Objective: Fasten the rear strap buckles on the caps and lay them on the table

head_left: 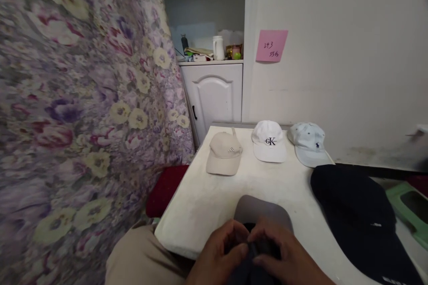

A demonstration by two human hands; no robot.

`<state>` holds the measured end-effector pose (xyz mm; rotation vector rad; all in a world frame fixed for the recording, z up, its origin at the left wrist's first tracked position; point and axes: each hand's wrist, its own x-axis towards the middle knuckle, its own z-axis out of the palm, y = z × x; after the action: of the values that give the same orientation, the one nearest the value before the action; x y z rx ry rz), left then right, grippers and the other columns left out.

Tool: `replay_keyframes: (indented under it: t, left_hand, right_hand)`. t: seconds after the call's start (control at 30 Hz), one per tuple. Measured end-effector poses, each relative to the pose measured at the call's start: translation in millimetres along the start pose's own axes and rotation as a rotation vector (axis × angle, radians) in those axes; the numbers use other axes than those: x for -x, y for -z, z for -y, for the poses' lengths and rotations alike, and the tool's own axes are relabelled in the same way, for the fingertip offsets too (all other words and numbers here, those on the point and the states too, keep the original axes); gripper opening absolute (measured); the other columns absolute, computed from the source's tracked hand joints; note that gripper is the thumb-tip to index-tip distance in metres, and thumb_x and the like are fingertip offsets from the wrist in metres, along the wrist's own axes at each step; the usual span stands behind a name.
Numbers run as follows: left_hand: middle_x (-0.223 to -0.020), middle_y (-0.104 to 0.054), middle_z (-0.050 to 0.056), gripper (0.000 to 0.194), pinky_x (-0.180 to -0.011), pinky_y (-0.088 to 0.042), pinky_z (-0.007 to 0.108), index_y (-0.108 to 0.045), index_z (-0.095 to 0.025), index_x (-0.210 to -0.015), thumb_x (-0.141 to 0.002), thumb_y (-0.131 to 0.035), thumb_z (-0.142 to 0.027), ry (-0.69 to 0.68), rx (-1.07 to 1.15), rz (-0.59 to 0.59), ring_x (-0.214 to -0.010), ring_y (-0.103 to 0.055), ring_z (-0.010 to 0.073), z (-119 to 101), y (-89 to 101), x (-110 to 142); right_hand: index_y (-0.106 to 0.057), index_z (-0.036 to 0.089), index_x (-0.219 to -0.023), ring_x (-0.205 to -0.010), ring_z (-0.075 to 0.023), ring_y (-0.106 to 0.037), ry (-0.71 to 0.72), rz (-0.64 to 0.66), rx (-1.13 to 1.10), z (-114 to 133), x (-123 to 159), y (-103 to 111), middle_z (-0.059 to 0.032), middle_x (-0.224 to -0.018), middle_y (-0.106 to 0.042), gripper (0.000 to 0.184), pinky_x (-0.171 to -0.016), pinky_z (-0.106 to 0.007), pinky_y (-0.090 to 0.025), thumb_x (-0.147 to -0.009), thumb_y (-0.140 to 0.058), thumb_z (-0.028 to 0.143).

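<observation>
At the near edge of the table, a cap with a grey brim [262, 208] and a dark crown lies between my hands, its brim pointing away from me. My left hand [222, 254] pinches the dark back part of this cap, thumb and fingers together. Close beside it, my right hand [279, 249] grips the same dark back part from the other side, slightly blurred. The two hands nearly meet over a dark strap-like piece. Much of the crown is hidden under my fingers.
On the white table [200, 200] sit a beige cap [224, 153], a white cap [269, 142] with black letters and a pale blue cap [308, 142]. A large navy cap [354, 209] lies at the right. A floral curtain [83, 120] hangs left; a green stool [409, 209] stands right.
</observation>
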<state>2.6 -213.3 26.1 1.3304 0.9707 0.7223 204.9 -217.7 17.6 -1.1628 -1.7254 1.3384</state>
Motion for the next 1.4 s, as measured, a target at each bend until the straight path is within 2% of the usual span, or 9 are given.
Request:
replay_keyframes:
  t: [0.2,0.37,0.57,0.73,0.9,0.97,1.2,1.3,1.4]
  left_hand:
    - [-0.071,-0.051,-0.003,0.029,-0.064,-0.03,0.029,-0.061,-0.018,-0.078,-0.076,-0.07,-0.045,0.042,-0.001,-0.007,-0.069,-0.043,0.0153,1.5,1.0,0.7]
    - [-0.068,-0.05,-0.003,0.033,-0.062,-0.028,0.028,-0.062,-0.016,-0.079,-0.074,-0.07,-0.048,0.056,0.059,0.038,-0.066,-0.041,0.0143,5.3,3.8,1.0]
    - [-0.066,-0.05,-0.003,0.028,-0.06,-0.027,0.028,-0.063,-0.017,-0.077,-0.074,-0.068,-0.044,0.083,0.028,0.033,-0.064,-0.04,0.014,2.5,6.3,2.8]
    - [-0.068,-0.05,-0.003,0.028,-0.06,-0.027,0.028,-0.062,-0.017,-0.08,-0.076,-0.069,-0.043,0.088,0.082,0.03,-0.064,-0.039,0.0136,1.8,8.4,4.6]
    - [-0.083,-0.062,0.001,0.026,-0.068,-0.034,0.027,-0.07,-0.017,-0.096,-0.082,-0.065,-0.039,0.055,0.044,0.071,-0.075,-0.049,0.0165,-1.2,15.5,7.4]
    - [-0.085,-0.063,0.001,0.029,-0.069,-0.035,0.027,-0.072,-0.018,-0.1,-0.086,-0.062,-0.041,0.054,-0.006,0.054,-0.077,-0.05,0.0169,-5.0,18.4,8.8]
    - [-0.075,-0.062,0.003,0.059,-0.065,-0.035,0.029,-0.072,-0.016,-0.082,-0.095,-0.039,-0.063,-0.007,-0.137,-0.017,-0.072,-0.05,0.0177,-16.3,14.0,5.4]
    - [-0.069,-0.056,0.0,0.053,-0.062,-0.032,0.028,-0.07,-0.016,-0.074,-0.088,-0.054,-0.064,-0.022,-0.118,0.011,-0.067,-0.045,0.0157,-16.5,5.7,-0.4]
    - [-0.069,-0.057,-0.001,0.037,-0.064,-0.033,0.027,-0.07,-0.016,-0.072,-0.079,-0.07,-0.052,-0.008,-0.018,0.05,-0.069,-0.047,0.0154,-13.6,-0.4,-3.9]
  right_hand:
    - [-0.067,0.026,-0.093,-0.084,-0.0192,-0.06,-0.053,0.017,-0.137,10.4,2.8,0.7,0.0028,-0.087,-0.065,0.03,-0.075,-0.031,-0.042,-0.07,-0.064,0.007]
    - [-0.063,0.02,-0.09,-0.069,-0.0145,-0.05,-0.028,0.05,-0.365,4.5,1.0,0.8,0.0036,-0.074,-0.057,0.01,-0.062,-0.028,-0.037,-0.081,-0.065,0.024]
    - [-0.057,0.019,-0.081,-0.058,-0.0113,-0.042,-0.051,-0.018,-0.405,-1.8,-3.5,-5.8,0.0061,-0.065,-0.049,0.017,-0.053,-0.025,-0.031,-0.082,-0.068,0.032]
    - [-0.059,0.019,-0.081,-0.059,-0.0113,-0.042,-0.08,-0.025,-0.444,-1.0,-4.5,-6.9,0.0055,-0.066,-0.05,0.016,-0.053,-0.024,-0.032,-0.078,-0.069,0.031]
    - [-0.059,0.019,-0.082,-0.059,-0.0108,-0.039,-0.07,-0.059,-0.445,2.4,-5.9,-3.6,0.0071,-0.065,-0.047,0.018,-0.054,-0.024,-0.029,-0.078,-0.069,0.033]
    - [-0.059,0.018,-0.082,-0.059,-0.0108,-0.039,-0.063,-0.051,-0.44,5.0,-6.8,-1.9,0.0072,-0.065,-0.046,0.019,-0.054,-0.025,-0.028,-0.077,-0.069,0.034]
    - [-0.057,0.019,-0.079,-0.059,-0.0111,-0.039,-0.078,-0.054,-0.431,13.0,-8.7,-5.4,0.0066,-0.065,-0.047,0.02,-0.055,-0.025,-0.028,-0.074,-0.068,0.034]
    - [-0.056,0.019,-0.078,-0.059,-0.0111,-0.039,-0.066,-0.053,-0.423,13.3,-7.3,-8.5,0.0068,-0.064,-0.047,0.019,-0.054,-0.025,-0.028,-0.073,-0.067,0.034]
    - [-0.056,0.02,-0.077,-0.057,-0.011,-0.041,-0.051,-0.045,-0.418,12.0,-5.9,-8.0,0.0063,-0.064,-0.049,0.02,-0.053,-0.025,-0.03,-0.075,-0.068,0.035]
